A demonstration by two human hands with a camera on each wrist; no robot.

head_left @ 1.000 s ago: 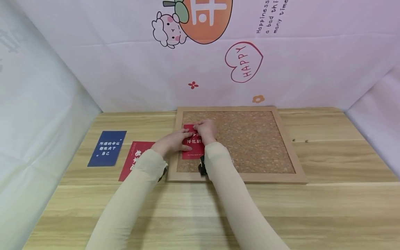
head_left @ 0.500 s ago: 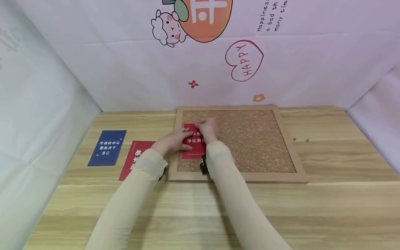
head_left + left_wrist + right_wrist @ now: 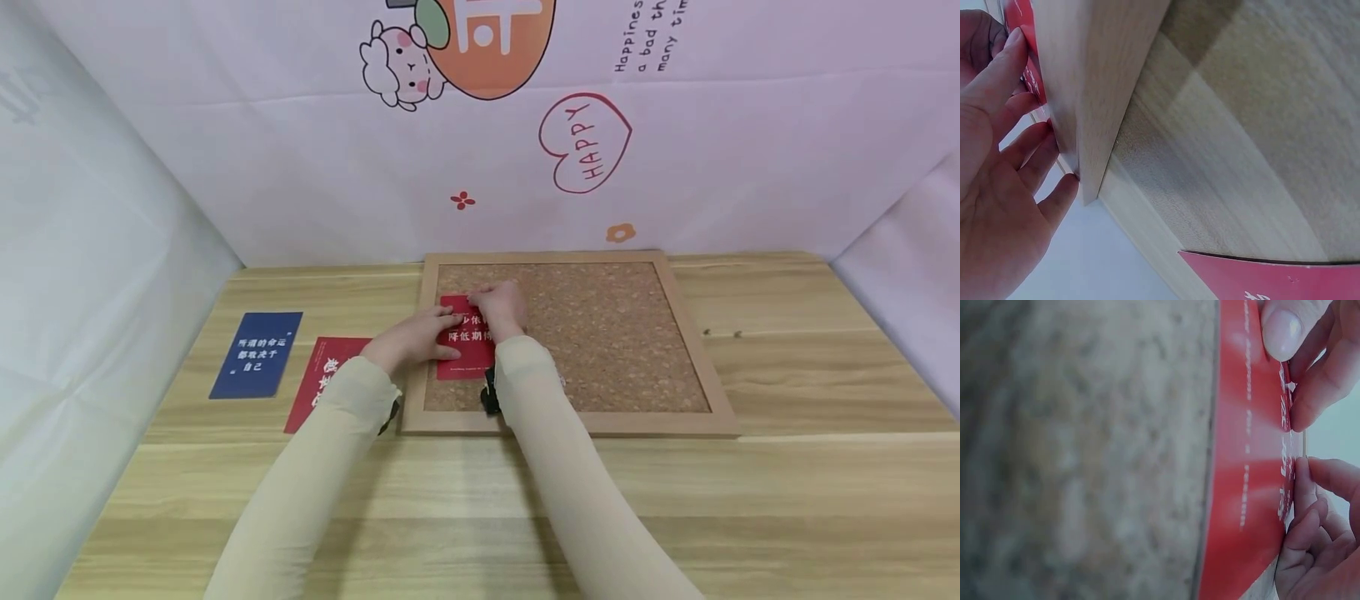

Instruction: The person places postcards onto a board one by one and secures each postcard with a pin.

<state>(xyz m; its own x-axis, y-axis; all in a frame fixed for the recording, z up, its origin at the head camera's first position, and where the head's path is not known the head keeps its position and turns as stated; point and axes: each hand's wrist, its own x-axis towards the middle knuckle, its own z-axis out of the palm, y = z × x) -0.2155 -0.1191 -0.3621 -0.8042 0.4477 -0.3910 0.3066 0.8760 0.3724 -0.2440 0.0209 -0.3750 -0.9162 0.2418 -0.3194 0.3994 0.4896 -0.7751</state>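
A red card (image 3: 465, 358) with white characters lies at the left side of the framed corkboard (image 3: 600, 342). My left hand (image 3: 411, 339) comes in from the left and presses on the card with thumb and fingers spread. In the left wrist view, the left hand's lower fingers lie by the wooden frame (image 3: 1088, 94). My right hand (image 3: 501, 307) is at the card's upper part, its fingers curled and its fingertips close together against it. In the right wrist view, the right hand (image 3: 1319, 550) meets the card; I cannot tell whether its fingertips pinch something small.
A second red card (image 3: 322, 379) lies on the wooden table (image 3: 465, 517) left of the board, partly behind the left forearm. Further left is a blue card (image 3: 257, 356). Two small dark items (image 3: 737, 334) sit right of the board. A white printed backdrop (image 3: 337, 183) stands behind.
My right hand has shifted slightly to the right over the card, so more of its print shows. The left hand keeps its place on the card.
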